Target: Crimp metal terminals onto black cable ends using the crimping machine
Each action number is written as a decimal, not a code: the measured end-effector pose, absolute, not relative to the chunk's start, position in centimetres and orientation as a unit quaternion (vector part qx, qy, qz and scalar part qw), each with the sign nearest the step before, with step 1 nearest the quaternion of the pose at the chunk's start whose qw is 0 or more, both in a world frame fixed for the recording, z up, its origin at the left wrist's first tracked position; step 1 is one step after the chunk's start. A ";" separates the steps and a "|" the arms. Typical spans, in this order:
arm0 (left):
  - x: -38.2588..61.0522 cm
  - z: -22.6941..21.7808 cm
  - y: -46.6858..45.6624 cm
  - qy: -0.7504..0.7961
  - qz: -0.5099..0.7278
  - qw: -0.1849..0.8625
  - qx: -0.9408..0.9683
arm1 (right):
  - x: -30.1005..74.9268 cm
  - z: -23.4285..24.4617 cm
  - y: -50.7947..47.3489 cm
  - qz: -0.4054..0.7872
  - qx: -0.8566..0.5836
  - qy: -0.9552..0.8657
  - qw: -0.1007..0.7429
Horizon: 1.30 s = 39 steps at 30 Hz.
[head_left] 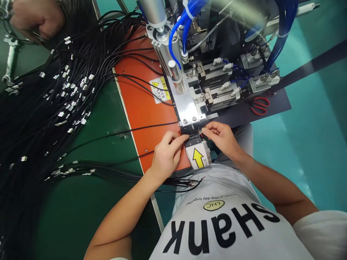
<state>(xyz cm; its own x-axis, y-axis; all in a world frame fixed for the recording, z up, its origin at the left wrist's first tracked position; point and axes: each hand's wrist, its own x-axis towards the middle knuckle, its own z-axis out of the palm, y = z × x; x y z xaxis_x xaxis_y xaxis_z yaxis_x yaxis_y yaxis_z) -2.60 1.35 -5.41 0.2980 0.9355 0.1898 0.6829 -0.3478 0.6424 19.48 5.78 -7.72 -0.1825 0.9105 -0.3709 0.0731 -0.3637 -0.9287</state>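
Observation:
My left hand [167, 151] is closed at the front end of a machine, thumb and forefinger pinching a thin black cable [190, 135] over a dark slotted block [193, 139]. On the other side of that block, my right hand [221, 139] pinches the fine wire ends [201, 132] of the cable between thumb and fingertips. A bit of red shows beside these wires. Just below the block is a white cover [199, 156] with a yellow arrow. Another black cable [148, 154] runs across the orange plate [135, 122] and passes behind my left hand.
A big heap of black cables [89, 65] with shiny metal ends covers the green table [108, 119]. A cable bundle [130, 177] reaches my lap. Cylinders with blue hoses [187, 21] rise behind my hands. Red-handled scissors [260, 105] lie right. Another person's hand [38, 18] is top left, near a wrench [11, 57].

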 end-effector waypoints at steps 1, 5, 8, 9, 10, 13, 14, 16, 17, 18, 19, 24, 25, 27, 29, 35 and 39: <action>-2.6 -5.5 1.3 0.523 0.278 0.226 0.773 | 19.5 -7.8 5.8 0.621 -0.544 -0.452 0.338; -2.6 -5.5 1.3 0.521 0.280 0.223 0.775 | 19.4 -7.9 5.7 0.622 -0.544 -0.450 0.340; -2.5 -5.4 1.3 0.522 0.276 0.226 0.775 | 19.3 -7.8 5.7 0.624 -0.542 -0.446 0.344; -2.5 -5.4 1.3 0.522 0.275 0.226 0.775 | 19.3 -7.8 5.7 0.624 -0.542 -0.446 0.345; -2.5 -5.4 1.3 0.523 0.274 0.225 0.775 | 19.2 -7.8 5.7 0.623 -0.542 -0.446 0.346; -2.5 -5.3 1.3 0.524 0.268 0.226 0.776 | 19.2 -7.8 5.6 0.621 -0.543 -0.446 0.347; -2.5 -5.4 1.3 0.525 0.266 0.227 0.776 | 19.2 -7.9 5.6 0.621 -0.544 -0.445 0.347; -2.6 -5.4 1.3 0.524 0.260 0.230 0.778 | 19.1 -8.0 5.5 0.621 -0.545 -0.443 0.347; -2.6 -5.4 1.3 0.522 0.256 0.230 0.781 | 19.1 -8.0 5.5 0.622 -0.546 -0.442 0.346; -2.6 -5.4 1.3 0.520 0.252 0.228 0.784 | 19.1 -8.1 5.5 0.623 -0.546 -0.442 0.344; -2.6 -5.5 1.3 0.517 0.249 0.223 0.788 | 19.1 -8.1 5.5 0.624 -0.546 -0.443 0.341; -2.5 -5.7 1.5 0.507 0.233 0.183 0.809 | 19.2 -8.2 5.7 0.620 -0.552 -0.455 0.323; -2.5 -5.8 1.5 0.506 0.230 0.175 0.812 | 19.2 -8.2 5.7 0.618 -0.553 -0.458 0.320; -2.4 -5.8 1.5 0.506 0.228 0.165 0.815 | 19.2 -8.2 5.7 0.615 -0.555 -0.464 0.316; -2.3 -5.9 1.6 0.506 0.228 0.162 0.816 | 19.2 -8.3 5.7 0.611 -0.557 -0.467 0.313; -2.2 -5.9 1.5 0.510 0.230 0.154 0.814 | 19.2 -8.4 5.5 0.595 -0.562 -0.475 0.323; -2.2 -6.0 1.5 0.512 0.233 0.167 0.810 | 19.7 -7.9 5.8 0.645 -0.533 -0.456 0.303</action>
<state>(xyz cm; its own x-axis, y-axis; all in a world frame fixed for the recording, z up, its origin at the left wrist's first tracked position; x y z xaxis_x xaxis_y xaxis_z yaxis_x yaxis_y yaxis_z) -2.18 1.46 -5.98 0.3667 0.9071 0.2065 0.7520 -0.4197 0.5083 19.70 5.79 -7.89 -0.2480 0.8771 -0.4113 0.0958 -0.4003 -0.9114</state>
